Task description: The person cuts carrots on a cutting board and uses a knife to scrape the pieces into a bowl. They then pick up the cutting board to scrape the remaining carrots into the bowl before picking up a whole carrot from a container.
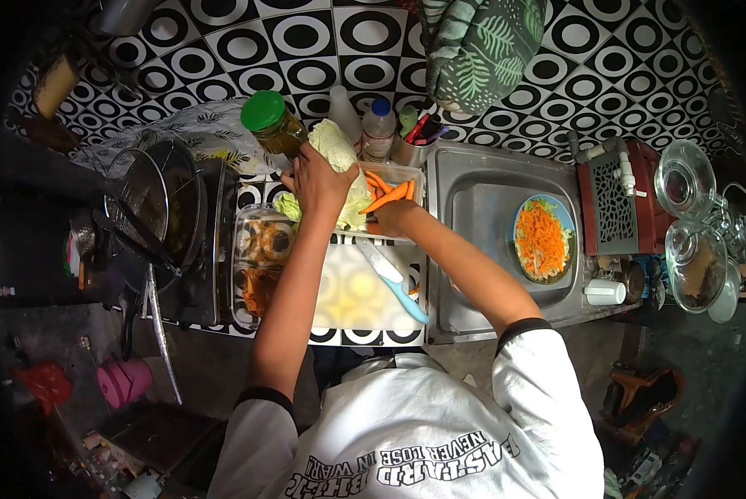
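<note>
My left hand is closed on a pale green cabbage at the back of the counter. Beside it, my right hand reaches into a clear plastic container holding several orange carrots; its fingers are hidden. In front of both hands lies a cutting board. A knife with a light blue handle rests across the board's right side, its blade pointing away. Behind the left hand is a jar with a green lid.
Right of the board, a steel sink holds a plate of shredded carrot. A stove with pans stands left, next to clear food containers. Bottles line the back wall. Glass bowls are far right.
</note>
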The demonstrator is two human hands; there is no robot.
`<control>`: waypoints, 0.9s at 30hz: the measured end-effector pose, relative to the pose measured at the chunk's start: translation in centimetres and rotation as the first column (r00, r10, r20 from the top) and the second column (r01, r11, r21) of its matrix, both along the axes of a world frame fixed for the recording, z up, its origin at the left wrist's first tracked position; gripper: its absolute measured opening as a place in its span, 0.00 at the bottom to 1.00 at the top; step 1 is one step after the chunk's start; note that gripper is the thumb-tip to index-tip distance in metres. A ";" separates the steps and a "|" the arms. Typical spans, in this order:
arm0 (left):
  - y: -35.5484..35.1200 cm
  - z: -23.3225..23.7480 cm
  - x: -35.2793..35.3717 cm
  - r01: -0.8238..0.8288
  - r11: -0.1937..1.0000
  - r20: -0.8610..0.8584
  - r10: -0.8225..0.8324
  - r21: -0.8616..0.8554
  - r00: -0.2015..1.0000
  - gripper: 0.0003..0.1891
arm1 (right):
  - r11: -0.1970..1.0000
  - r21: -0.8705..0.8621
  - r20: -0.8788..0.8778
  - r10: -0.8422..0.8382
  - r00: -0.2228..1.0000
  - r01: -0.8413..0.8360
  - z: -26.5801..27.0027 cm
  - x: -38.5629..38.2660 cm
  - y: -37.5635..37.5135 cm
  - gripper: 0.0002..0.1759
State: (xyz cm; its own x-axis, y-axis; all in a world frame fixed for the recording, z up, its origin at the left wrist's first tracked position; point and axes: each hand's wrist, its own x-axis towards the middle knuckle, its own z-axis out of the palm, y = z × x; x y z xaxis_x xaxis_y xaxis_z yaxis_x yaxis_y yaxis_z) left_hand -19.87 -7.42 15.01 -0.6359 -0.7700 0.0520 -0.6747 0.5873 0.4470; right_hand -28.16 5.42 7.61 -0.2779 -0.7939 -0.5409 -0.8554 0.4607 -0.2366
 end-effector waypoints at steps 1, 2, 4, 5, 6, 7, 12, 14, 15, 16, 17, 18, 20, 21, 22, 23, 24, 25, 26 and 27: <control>-0.1 0.1 -0.1 0.000 1.000 0.010 0.000 0.013 1.000 0.45 | 0.997 0.077 0.035 0.023 0.999 -0.026 0.6 -0.2 -0.3 0.35; -0.1 0.0 -0.1 -0.002 1.000 0.006 0.002 0.010 1.000 0.45 | 0.987 0.151 0.070 0.046 0.996 -0.056 1.3 -0.4 -0.6 0.36; 0.1 -0.1 -0.1 0.005 1.000 -0.035 -0.006 -0.014 0.999 0.45 | 0.987 0.145 0.071 0.054 0.996 -0.063 1.0 -0.5 -0.5 0.35; 0.0 -0.1 -0.1 0.005 1.000 -0.037 -0.006 -0.016 0.999 0.45 | 0.987 0.144 0.074 0.056 0.996 -0.066 0.8 -0.7 -0.3 0.33; 0.1 0.0 -0.1 0.000 1.000 -0.064 -0.001 -0.021 0.998 0.44 | 0.987 0.143 0.072 0.057 0.996 -0.066 0.8 -0.8 0.0 0.33; 0.2 0.0 -0.1 -0.007 1.000 -0.090 0.005 -0.025 0.996 0.42 | 0.995 0.091 0.123 0.020 0.992 -0.031 0.7 -0.9 0.3 0.32; 0.1 0.4 -0.2 -0.003 1.000 -0.049 0.004 0.017 0.999 0.43 | 0.999 -0.050 0.137 0.004 0.990 0.003 1.8 -0.6 1.0 0.26; 0.2 0.4 -0.3 0.000 1.000 -0.047 0.001 0.022 0.999 0.43 | 0.999 -0.003 0.159 -0.036 0.987 0.037 2.8 -0.8 1.0 0.27; 0.1 0.3 -0.4 -0.001 1.000 -0.040 0.002 0.029 0.999 0.43 | 0.999 0.000 0.159 -0.035 0.987 0.036 2.5 -1.1 1.1 0.27; 0.0 0.3 -0.5 -0.004 0.999 -0.031 0.005 0.036 1.000 0.43 | 0.996 -0.065 0.158 -0.049 0.986 0.060 2.2 -1.3 1.3 0.29; 0.0 0.1 -0.4 -0.009 0.999 -0.028 0.010 0.038 1.000 0.43 | 0.988 -0.130 0.161 -0.063 0.985 0.084 1.9 -1.4 1.6 0.31; -0.1 0.0 -0.4 -0.005 1.000 -0.046 0.007 0.022 0.999 0.43 | 0.989 -0.141 0.142 -0.018 0.990 0.039 2.2 -1.6 1.8 0.33; -0.1 -0.3 -0.4 -0.002 1.000 -0.064 0.003 0.007 0.998 0.43 | 0.981 -0.191 0.119 -0.010 0.993 0.032 2.5 -1.6 2.2 0.33; 0.0 -0.2 -0.4 -0.004 1.000 -0.063 0.004 0.013 0.998 0.43 | 0.970 -0.241 0.094 -0.004 0.996 0.026 3.1 -1.5 2.3 0.34; 0.0 -0.1 -0.4 -0.006 1.000 -0.062 0.007 0.018 0.998 0.43 | 0.970 -0.240 0.095 -0.002 0.995 0.025 3.8 -1.4 2.4 0.34; 0.0 0.0 -0.4 -0.006 1.000 -0.059 0.008 0.019 0.998 0.43 | 0.973 -0.227 0.079 -0.019 0.997 0.036 4.5 -1.4 2.5 0.35; 0.0 0.0 -0.4 -0.009 1.000 -0.054 0.010 0.024 0.999 0.43 | 0.976 -0.213 0.063 -0.036 0.997 0.048 5.3 -1.3 2.7 0.35; 0.1 0.1 -0.5 -0.011 0.999 -0.049 0.012 0.030 0.999 0.43 | 0.976 -0.212 0.065 -0.036 0.997 0.049 5.6 -1.3 3.0 0.35; 0.1 0.1 -0.4 -0.010 0.999 -0.047 0.011 0.031 0.999 0.43 | 0.962 -0.262 0.058 -0.063 0.996 0.076 5.9 -1.3 3.3 0.24; 0.1 0.2 -0.5 -0.010 0.999 -0.042 0.012 0.036 0.999 0.44 | 0.945 -0.312 0.050 -0.090 0.995 0.101 6.1 -1.3 3.8 0.16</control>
State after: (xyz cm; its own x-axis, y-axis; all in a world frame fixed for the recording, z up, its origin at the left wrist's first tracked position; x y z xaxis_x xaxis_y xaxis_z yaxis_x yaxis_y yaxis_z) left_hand -20.34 -7.33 15.25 -0.6252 -0.7788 0.0510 -0.6611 0.5631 0.4959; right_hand -29.47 9.19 13.71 -0.3464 -0.8955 -0.2793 -0.7997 0.4376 -0.4112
